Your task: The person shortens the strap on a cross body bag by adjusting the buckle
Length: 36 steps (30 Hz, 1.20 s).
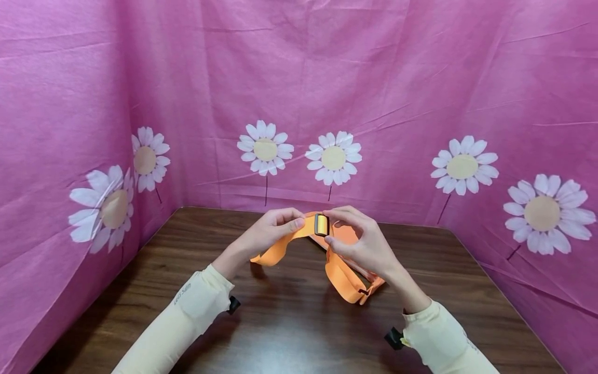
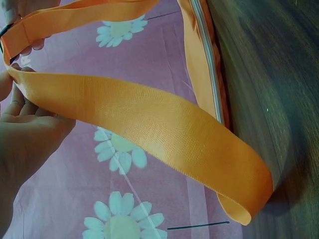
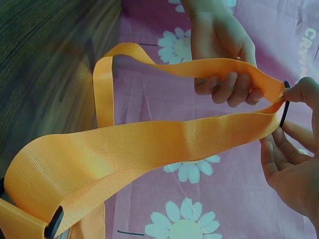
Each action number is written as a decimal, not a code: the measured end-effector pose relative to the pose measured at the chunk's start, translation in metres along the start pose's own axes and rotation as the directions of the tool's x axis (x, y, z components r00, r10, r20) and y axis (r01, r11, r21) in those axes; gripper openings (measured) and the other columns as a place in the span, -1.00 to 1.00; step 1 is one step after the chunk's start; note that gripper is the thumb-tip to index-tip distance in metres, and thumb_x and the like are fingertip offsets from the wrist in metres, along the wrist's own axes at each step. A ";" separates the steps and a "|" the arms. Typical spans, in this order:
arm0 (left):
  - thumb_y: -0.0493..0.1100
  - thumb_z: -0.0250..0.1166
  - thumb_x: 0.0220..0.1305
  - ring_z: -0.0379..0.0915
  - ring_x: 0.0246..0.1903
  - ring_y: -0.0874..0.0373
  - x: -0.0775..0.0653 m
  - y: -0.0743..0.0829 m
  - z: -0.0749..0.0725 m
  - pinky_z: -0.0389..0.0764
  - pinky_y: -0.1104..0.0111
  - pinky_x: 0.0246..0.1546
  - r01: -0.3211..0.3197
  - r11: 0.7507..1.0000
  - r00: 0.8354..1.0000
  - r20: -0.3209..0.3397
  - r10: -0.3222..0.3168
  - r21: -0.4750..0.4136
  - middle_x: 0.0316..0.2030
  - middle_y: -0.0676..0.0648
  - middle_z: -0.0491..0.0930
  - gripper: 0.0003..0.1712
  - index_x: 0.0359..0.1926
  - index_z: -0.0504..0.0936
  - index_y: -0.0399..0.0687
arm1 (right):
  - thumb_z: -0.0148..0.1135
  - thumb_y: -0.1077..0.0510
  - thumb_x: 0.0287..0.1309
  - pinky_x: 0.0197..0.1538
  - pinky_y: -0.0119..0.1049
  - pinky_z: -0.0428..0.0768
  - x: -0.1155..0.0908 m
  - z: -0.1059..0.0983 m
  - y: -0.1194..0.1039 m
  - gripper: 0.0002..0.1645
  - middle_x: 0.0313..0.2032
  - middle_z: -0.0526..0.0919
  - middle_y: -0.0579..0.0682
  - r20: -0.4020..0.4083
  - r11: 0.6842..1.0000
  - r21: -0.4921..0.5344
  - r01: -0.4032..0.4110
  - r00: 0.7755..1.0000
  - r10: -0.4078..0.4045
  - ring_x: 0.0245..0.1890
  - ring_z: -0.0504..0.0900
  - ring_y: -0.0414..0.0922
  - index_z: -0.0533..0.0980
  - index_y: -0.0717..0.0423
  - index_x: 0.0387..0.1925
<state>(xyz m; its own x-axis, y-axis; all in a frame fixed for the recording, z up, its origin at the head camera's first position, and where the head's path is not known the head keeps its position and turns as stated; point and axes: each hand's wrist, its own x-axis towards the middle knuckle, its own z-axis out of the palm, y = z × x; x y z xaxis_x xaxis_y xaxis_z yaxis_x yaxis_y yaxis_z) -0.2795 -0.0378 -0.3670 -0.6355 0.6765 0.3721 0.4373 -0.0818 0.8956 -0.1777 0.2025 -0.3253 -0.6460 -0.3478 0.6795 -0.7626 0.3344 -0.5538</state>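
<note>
A wide orange strap [image 1: 275,254] is raised over the table, looping down on both sides. It threads through a black slide buckle [image 3: 285,107]. My left hand [image 1: 273,228] pinches the strap just left of the buckle, thumb on the near face. From the other side, my right hand [image 1: 359,236] holds the buckle at its edges between thumb and fingers. Behind the right hand lies an orange bag [image 1: 345,235], partly hidden; its zipper [image 2: 208,55] shows in the left wrist view. Another black buckle [image 3: 55,221] sits low on the strap in the right wrist view.
The dark wood-grain table [image 1: 280,322] lies under both forearms. A pink cloth [image 1: 299,78] printed with white daisies hangs around its back and sides. Pale sleeves [image 1: 201,296] cover the forearms, with small black pieces [image 1: 394,338] at the wrists.
</note>
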 end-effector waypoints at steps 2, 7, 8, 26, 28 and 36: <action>-0.09 0.20 0.54 0.30 -0.35 0.05 0.000 0.000 0.001 0.38 0.31 -0.32 -0.006 1.000 1.000 0.004 0.006 -0.031 -0.40 -0.10 0.40 -0.77 -0.05 0.65 -0.16 | 0.44 0.56 -0.02 0.05 -0.25 0.53 0.000 0.000 0.000 -0.47 -0.03 0.63 0.23 0.005 1.000 -0.011 0.008 1.000 -0.008 -0.10 0.55 0.19 0.57 0.46 0.07; -0.07 0.19 0.55 0.27 -0.39 0.06 0.001 -0.003 0.003 0.34 0.31 -0.34 -0.015 0.998 0.999 0.028 0.017 -0.061 -0.43 -0.07 0.34 -0.75 -0.07 0.64 -0.17 | 0.45 0.52 -0.01 0.05 -0.27 0.51 0.000 -0.001 -0.001 -0.48 -0.02 0.63 0.20 0.023 1.000 -0.028 -0.005 1.000 0.006 -0.09 0.55 0.19 0.57 0.41 0.06; -0.07 0.19 0.55 0.26 -0.40 0.06 0.001 -0.004 0.004 0.33 0.31 -0.35 -0.016 0.998 0.999 0.034 0.018 -0.064 -0.44 -0.07 0.33 -0.75 -0.07 0.64 -0.17 | 0.46 0.51 0.00 0.05 -0.28 0.50 0.000 -0.001 -0.001 -0.48 -0.01 0.63 0.19 0.027 0.999 -0.032 -0.012 1.000 0.013 -0.08 0.55 0.18 0.57 0.39 0.06; -0.10 0.18 0.54 0.27 -0.39 0.11 0.001 -0.001 0.008 0.33 0.33 -0.34 0.036 0.998 0.998 0.046 -0.034 -0.047 -0.47 -0.02 0.34 -0.76 -0.09 0.65 -0.20 | 0.43 0.49 -0.01 0.01 0.04 0.49 0.001 0.001 -0.005 -0.46 -0.01 0.64 0.12 0.062 0.996 -0.085 -0.021 0.998 0.026 -0.07 0.56 0.13 0.58 0.33 0.08; -0.10 0.19 0.53 0.27 -0.39 0.12 0.001 0.001 0.008 0.33 0.32 -0.33 0.049 0.998 0.998 0.049 -0.046 -0.044 -0.48 -0.01 0.35 -0.76 -0.09 0.66 -0.19 | 0.43 0.48 -0.03 0.01 0.04 0.48 0.000 0.002 -0.002 -0.45 -0.02 0.64 0.11 0.059 0.996 -0.089 -0.017 0.998 0.023 -0.08 0.56 0.11 0.59 0.31 0.08; -0.09 0.23 0.51 0.32 -0.37 0.13 0.000 0.003 0.009 0.37 0.33 -0.30 0.070 0.997 0.996 0.057 -0.068 -0.029 -0.47 -0.03 0.47 -0.76 -0.10 0.68 -0.19 | 0.46 0.40 -0.08 0.02 -0.19 0.47 -0.006 0.003 0.031 -0.42 -0.01 0.62 -0.09 0.062 0.993 -0.119 0.008 0.998 0.000 -0.07 0.54 -0.06 0.60 0.07 0.06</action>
<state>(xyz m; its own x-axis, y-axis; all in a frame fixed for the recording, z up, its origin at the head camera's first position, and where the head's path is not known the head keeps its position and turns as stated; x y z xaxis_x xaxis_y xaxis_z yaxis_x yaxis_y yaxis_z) -0.2727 -0.0318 -0.3665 -0.6267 0.7211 0.2955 0.3728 -0.0555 0.9262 -0.1979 0.2119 -0.3481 -0.6466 -0.4019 0.6483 -0.7581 0.4333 -0.4875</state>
